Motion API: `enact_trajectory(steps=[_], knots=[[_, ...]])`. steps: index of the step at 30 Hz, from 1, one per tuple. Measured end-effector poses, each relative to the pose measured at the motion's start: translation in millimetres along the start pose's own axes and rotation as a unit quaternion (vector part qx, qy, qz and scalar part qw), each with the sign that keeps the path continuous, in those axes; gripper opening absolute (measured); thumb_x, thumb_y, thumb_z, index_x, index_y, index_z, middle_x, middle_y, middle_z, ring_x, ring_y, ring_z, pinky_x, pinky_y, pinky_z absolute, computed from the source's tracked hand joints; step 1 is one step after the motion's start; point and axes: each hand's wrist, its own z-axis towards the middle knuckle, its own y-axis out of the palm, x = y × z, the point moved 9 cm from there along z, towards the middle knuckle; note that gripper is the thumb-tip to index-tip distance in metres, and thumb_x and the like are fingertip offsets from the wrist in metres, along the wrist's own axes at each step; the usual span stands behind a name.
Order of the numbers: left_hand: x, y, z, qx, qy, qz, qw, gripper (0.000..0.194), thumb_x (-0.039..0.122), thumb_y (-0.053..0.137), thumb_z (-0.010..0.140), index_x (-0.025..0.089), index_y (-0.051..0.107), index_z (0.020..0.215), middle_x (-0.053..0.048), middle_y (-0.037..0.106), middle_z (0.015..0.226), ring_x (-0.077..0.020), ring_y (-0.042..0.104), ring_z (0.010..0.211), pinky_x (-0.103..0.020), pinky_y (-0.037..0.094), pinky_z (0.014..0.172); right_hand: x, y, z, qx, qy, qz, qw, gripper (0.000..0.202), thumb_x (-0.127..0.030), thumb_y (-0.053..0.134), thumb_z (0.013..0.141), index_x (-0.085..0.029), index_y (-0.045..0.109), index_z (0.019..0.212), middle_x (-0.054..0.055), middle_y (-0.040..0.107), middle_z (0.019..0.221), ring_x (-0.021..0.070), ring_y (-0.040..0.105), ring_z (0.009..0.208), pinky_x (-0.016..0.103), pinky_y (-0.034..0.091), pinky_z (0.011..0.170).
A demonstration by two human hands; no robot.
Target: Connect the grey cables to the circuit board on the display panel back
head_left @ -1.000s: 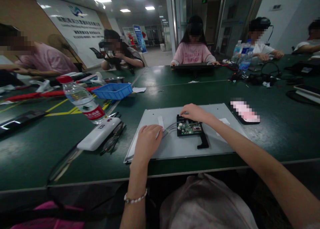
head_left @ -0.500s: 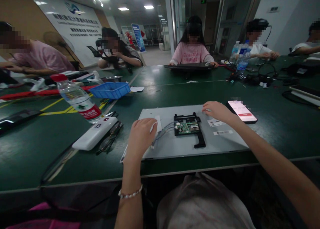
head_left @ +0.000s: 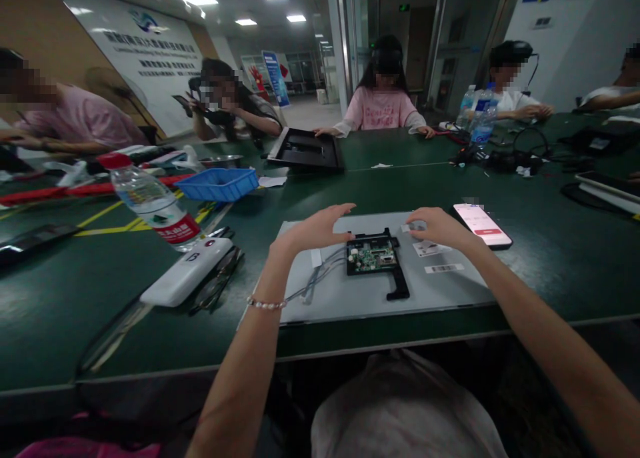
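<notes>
A flat grey metal panel [head_left: 330, 305] lies on the green table before me. Mounted on it is a green circuit board [head_left: 373, 257] in a black plastic bracket [head_left: 399, 286]. My left hand [head_left: 320, 228] is open above the panel's left half, its thumb near the board's upper left corner. Below that hand, grey cables [head_left: 325, 269] run left from the board, past a small white tab [head_left: 316, 258]. My right hand [head_left: 440, 226] hovers at the panel's upper right, fingers curved and apart. A small white piece [head_left: 411, 229] shows at its fingertips; I cannot tell whether they touch it.
A phone [head_left: 483, 227] lies right of the panel. To the left are a white device [head_left: 187, 271], glasses [head_left: 217, 283], a water bottle [head_left: 155, 205] and a blue tray [head_left: 219, 185]. Across the table, a co-worker [head_left: 383, 108] has a hand by a black frame [head_left: 306, 150].
My left hand has moved right and up from the panel's left edge, uncovering the cables. My right hand has barely shifted. The co-worker's black frame has moved left and tilted.
</notes>
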Motion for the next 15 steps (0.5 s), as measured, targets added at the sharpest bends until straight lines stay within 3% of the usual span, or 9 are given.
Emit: enact_trajectory(steps=[3, 6, 15], knots=[[-6.4, 31.2, -8.4, -0.067, 0.013, -0.032, 0.997, 0.101, 0.051, 0.07, 0.069, 0.016, 0.019, 0.148, -0.015, 0.034, 0.15, -0.0235, 0.039, 0.134, -0.031, 0.036, 0.105, -0.7, 7.2, 2.0, -0.016, -0.009, -0.025, 1.0, 0.025, -0.028, 0.06, 0.083, -0.017, 0.07, 0.102, 0.01, 0.068, 0.107, 0.0237, 0.062, 0.101, 0.036, 0.047, 0.091], [-6.6, 46.8, -15.9, -0.099, 0.016, -0.046, 0.994, 0.108, 0.052, 0.075, 0.063, 0.015, 0.02, 0.148, -0.016, 0.028, 0.152, -0.025, 0.034, 0.137, -0.032, 0.034, 0.107, -4.0, 13.4, 5.3, -0.036, -0.031, -0.05, 0.998, 0.023, -0.026, 0.055, 0.087, -0.017, 0.07, 0.102, 0.01, 0.068, 0.107, 0.0226, 0.063, 0.099, 0.035, 0.047, 0.088], [-8.3, 57.0, -17.0, -0.153, -0.015, -0.05, 0.987, 0.112, 0.057, 0.069, 0.066, 0.017, 0.007, 0.15, -0.017, 0.02, 0.155, -0.0301, 0.028, 0.139, -0.039, 0.027, 0.111, -8.2, 12.2, 6.7, -0.039, -0.023, -0.128, 0.991, 0.024, -0.021, 0.049, 0.091, -0.018, 0.071, 0.099, 0.008, 0.071, 0.102, 0.0225, 0.065, 0.094, 0.033, 0.049, 0.081]])
